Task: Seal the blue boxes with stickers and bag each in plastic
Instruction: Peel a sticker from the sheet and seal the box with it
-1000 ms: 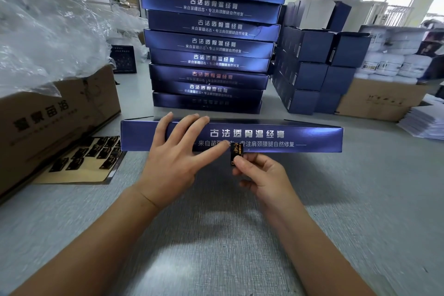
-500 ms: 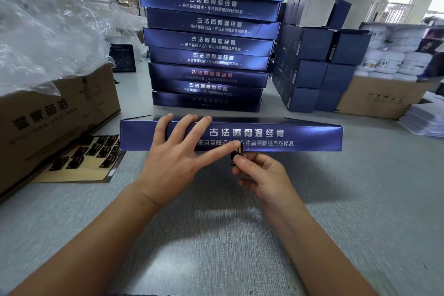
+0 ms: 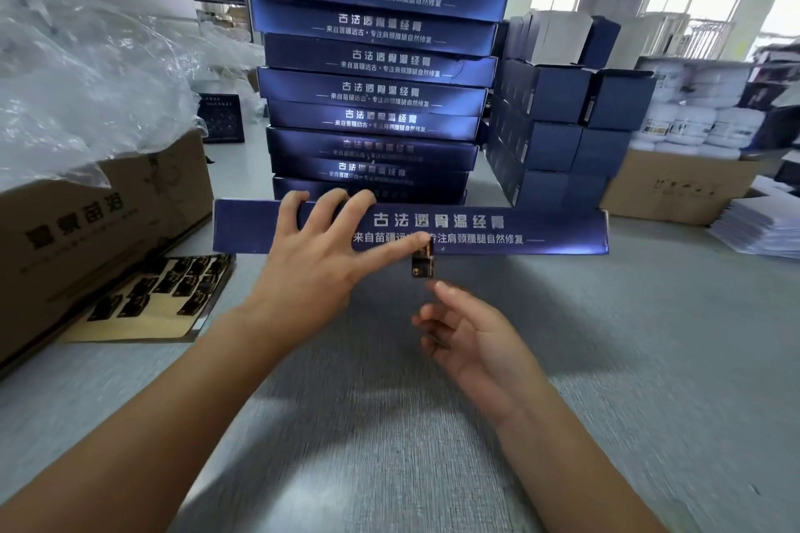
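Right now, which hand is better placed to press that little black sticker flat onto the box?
The left hand: it lies on the blue box, forefinger already pinning the sticker at the lower edge. The right hand is open, below the sticker.

One head cam – looks fwd and down, close over the grey table – no 2nd view.

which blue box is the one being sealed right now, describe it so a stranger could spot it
Start at the tall stack of blue boxes in the middle of the grey table. Just in front of its base one blue box stands alone on its long edge, white lettering facing the camera. Only it has the left hand spread on it and a small black-and-gold sticker hanging off its bottom edge.
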